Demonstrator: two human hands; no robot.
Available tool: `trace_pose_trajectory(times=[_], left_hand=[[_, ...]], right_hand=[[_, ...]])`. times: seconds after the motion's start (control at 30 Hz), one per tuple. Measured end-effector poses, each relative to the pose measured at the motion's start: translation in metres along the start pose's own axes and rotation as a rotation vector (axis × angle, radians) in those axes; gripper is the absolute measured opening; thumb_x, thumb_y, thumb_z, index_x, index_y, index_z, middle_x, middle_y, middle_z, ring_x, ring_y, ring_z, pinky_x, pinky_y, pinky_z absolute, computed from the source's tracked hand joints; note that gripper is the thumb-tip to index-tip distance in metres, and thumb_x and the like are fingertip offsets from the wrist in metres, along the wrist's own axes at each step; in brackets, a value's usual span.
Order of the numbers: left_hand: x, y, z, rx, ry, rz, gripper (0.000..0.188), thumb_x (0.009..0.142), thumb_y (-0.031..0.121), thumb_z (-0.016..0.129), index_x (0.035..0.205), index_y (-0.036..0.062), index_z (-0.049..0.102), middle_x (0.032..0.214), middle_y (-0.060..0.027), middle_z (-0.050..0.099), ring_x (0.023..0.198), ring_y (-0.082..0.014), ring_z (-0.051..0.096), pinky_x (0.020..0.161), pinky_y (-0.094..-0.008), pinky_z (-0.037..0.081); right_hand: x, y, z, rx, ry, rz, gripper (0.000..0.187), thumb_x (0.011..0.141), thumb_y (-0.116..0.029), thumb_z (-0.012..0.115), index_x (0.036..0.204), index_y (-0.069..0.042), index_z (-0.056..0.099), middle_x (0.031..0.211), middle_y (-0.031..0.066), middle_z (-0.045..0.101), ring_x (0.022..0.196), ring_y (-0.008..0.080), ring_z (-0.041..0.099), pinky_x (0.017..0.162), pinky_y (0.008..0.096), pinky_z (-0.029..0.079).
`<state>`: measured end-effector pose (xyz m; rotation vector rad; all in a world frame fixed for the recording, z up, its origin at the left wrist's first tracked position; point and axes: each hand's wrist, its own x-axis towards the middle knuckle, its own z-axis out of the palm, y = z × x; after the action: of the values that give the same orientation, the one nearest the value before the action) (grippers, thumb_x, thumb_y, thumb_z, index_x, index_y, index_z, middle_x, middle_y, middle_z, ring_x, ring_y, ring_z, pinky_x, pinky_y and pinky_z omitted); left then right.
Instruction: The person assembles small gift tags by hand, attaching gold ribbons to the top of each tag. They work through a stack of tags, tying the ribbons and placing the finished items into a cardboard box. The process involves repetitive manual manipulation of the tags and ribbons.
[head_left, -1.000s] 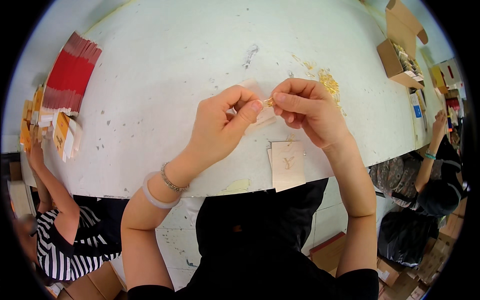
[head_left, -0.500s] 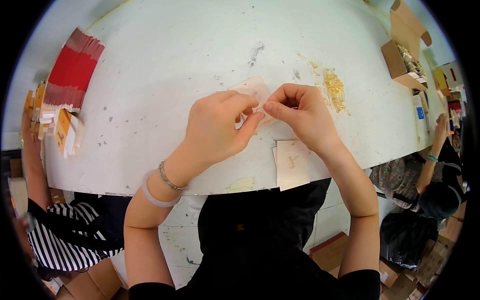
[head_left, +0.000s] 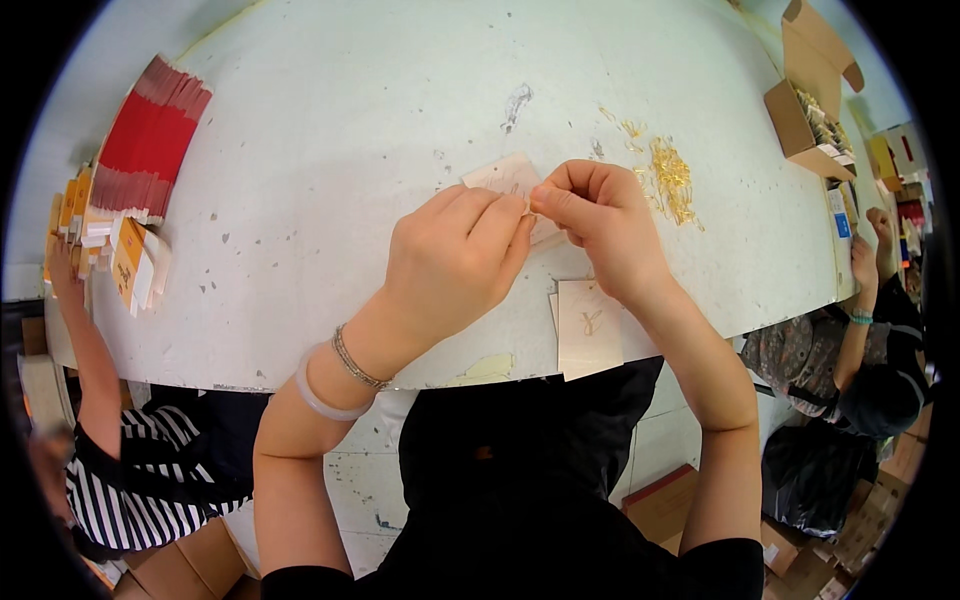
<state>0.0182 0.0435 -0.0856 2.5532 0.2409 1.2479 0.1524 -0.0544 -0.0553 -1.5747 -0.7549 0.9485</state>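
My left hand [head_left: 455,255] and my right hand [head_left: 605,230] meet fingertip to fingertip over the table. Both are closed in a pinch; whatever is between the fingertips is too small and covered to make out. Under and just beyond them lies a pale pinkish card [head_left: 500,172], partly hidden by my fingers. Close to my right wrist, at the table's near edge, rests a small stack of cream cards [head_left: 590,340] with a thin looping design. To the right of my right hand is a loose pile of small gold wire pieces [head_left: 672,180], which look like pins.
On the left, a row of red packets [head_left: 150,135] stands beside orange-and-white boxes [head_left: 130,262], where a person in a striped top [head_left: 150,480] reaches in. An open cardboard box [head_left: 805,130] sits at the far right, and another person's forearm [head_left: 855,330] is near that edge.
My left hand's fingers have drawn together and it has moved slightly right against my right fingertips. The person at left has shifted their arm; the person at right has lowered a hand.
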Motion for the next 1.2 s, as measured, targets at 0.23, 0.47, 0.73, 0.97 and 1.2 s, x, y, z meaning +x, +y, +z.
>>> trace_pose_trajectory(times=[0.23, 0.47, 0.73, 0.97, 1.2], left_hand=[[0.001, -0.002, 0.000, -0.162, -0.010, -0.173, 0.007, 0.070, -0.002, 0.068, 0.071, 0.0034, 0.064, 0.057, -0.0054, 0.056, 0.049, -0.0191, 0.053, 0.044, -0.0294, 0.041], [0.002, -0.007, -0.010, -0.308, -0.171, -0.439, 0.010, 0.080, 0.001, 0.065, 0.086, 0.0015, 0.073, 0.065, -0.0045, 0.066, 0.050, -0.0060, 0.054, 0.047, -0.0211, 0.041], [0.009, -0.003, -0.012, -0.518, -0.230, -0.555, 0.007, 0.081, 0.004, 0.064, 0.077, -0.0010, 0.067, 0.056, -0.0038, 0.056, 0.048, -0.0096, 0.047, 0.045, -0.0233, 0.036], [0.006, 0.005, -0.008, -0.187, -0.107, -0.179, 0.008, 0.077, 0.002, 0.073, 0.082, 0.0043, 0.068, 0.062, -0.0043, 0.061, 0.051, -0.0142, 0.055, 0.046, -0.0240, 0.041], [0.002, -0.002, -0.005, -0.053, -0.009, 0.007, 0.011, 0.076, 0.005, 0.075, 0.079, 0.0039, 0.065, 0.063, -0.0066, 0.061, 0.051, -0.0192, 0.056, 0.045, -0.0286, 0.043]], right_hand=[[-0.005, 0.009, 0.009, -0.103, 0.073, -0.183, 0.018, 0.086, -0.011, 0.063, 0.074, 0.003, 0.061, 0.063, 0.0003, 0.056, 0.059, 0.0054, 0.046, 0.052, 0.0230, 0.037], [0.000, 0.011, 0.005, -0.094, 0.009, -0.230, 0.014, 0.087, -0.010, 0.063, 0.080, 0.002, 0.062, 0.070, 0.0012, 0.060, 0.061, 0.0064, 0.048, 0.053, 0.0231, 0.039], [-0.002, 0.012, 0.000, -0.230, 0.032, -0.390, 0.012, 0.089, -0.008, 0.061, 0.082, 0.003, 0.061, 0.073, 0.0032, 0.061, 0.060, 0.0065, 0.048, 0.053, 0.0240, 0.042], [-0.002, 0.008, -0.005, -0.133, -0.044, -0.172, 0.016, 0.090, -0.012, 0.060, 0.082, 0.002, 0.062, 0.069, 0.0015, 0.059, 0.060, 0.0051, 0.045, 0.053, 0.0229, 0.039], [-0.003, 0.004, -0.004, -0.025, -0.098, -0.050, 0.018, 0.090, -0.015, 0.060, 0.081, 0.001, 0.062, 0.070, -0.0008, 0.058, 0.062, 0.0042, 0.043, 0.054, 0.0213, 0.036]])
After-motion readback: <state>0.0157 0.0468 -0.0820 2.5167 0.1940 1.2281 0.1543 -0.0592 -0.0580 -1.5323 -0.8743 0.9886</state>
